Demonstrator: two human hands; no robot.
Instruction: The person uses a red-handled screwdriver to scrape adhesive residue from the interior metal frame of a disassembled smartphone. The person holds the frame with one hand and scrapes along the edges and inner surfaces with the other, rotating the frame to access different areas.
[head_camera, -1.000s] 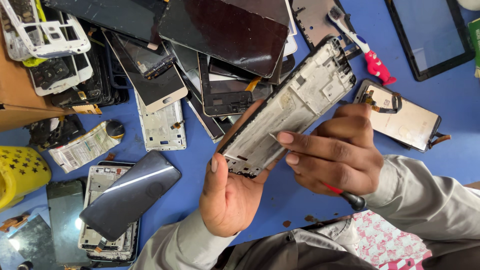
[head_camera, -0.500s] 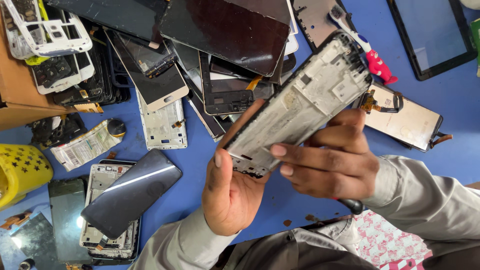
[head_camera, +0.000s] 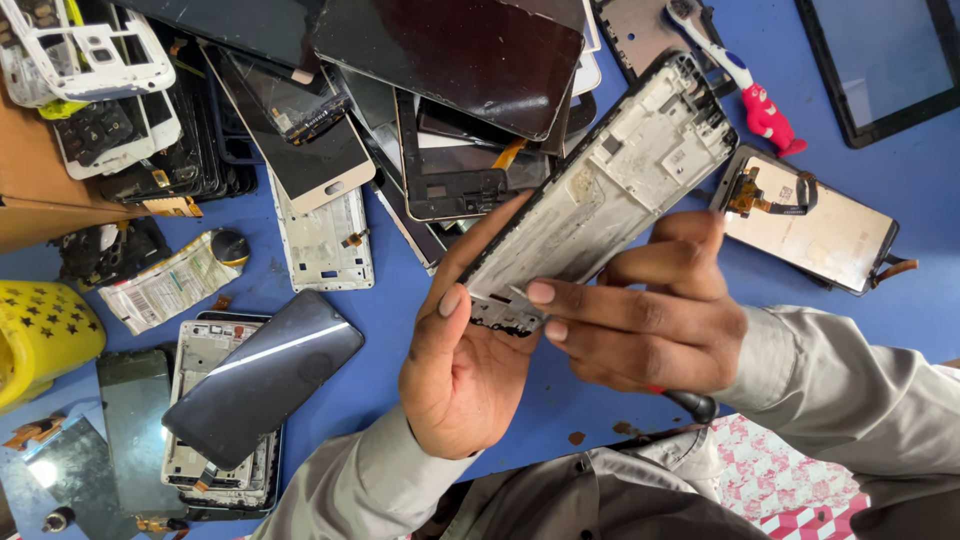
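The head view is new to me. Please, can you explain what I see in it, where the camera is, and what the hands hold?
The camera sits on a person's head and looks down at their two bare hands; there is no robot. The left hand holds up a long grey phone middle frame by its lower end. The right hand touches that end with its fingers and also grips a dark tool handle. Below lies a blue table covered with phone parts: dark glass screens, a white phone frame, a red-handled brush and a yellow container.
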